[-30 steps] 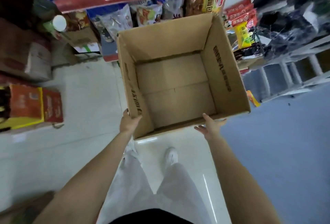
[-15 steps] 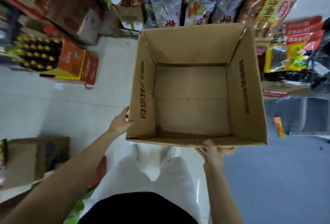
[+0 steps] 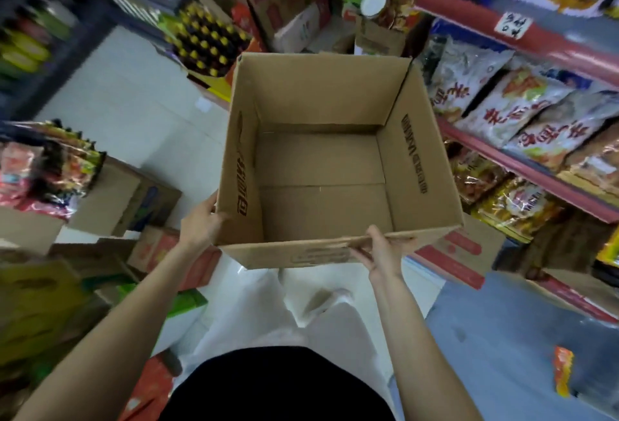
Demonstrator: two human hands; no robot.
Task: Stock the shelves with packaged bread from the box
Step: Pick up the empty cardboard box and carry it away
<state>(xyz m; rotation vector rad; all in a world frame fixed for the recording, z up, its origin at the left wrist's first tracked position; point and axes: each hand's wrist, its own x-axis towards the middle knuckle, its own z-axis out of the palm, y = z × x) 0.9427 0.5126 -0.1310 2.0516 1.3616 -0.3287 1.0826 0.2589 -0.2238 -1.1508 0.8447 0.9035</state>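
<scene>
**Box held open-topped over the aisle floor, both hands on it**

Box (image 3: 321,159) of brown cardboard sits in the middle of the head view, raised off the floor (image 3: 134,102) and held in front of the person's body. Its top is open and the inside shows only bare cardboard, with a seam across the bottom panel. Dark printed lettering runs along the inner left and right walls.

The left hand (image 3: 200,224) grasps the box at its near left corner, palm against the outside wall and the thumb by the rim. The right hand (image 3: 380,254) grips the near rim, fingers (image 3: 360,254) spread on the outside face and the thumb hooked over the edge.

To the right, the shelves (image 3: 522,38) with red edges carry rows of packaged snack bags (image 3: 495,109), and a handwritten label is stuck to the upper edge. Beyond the box's far left corner stands a carton of dark bottles (image 3: 207,41) with yellow caps. More cardboard cartons (image 3: 127,199) sit on the floor at left. White trousers (image 3: 254,313) and a shoe show below the box.
</scene>
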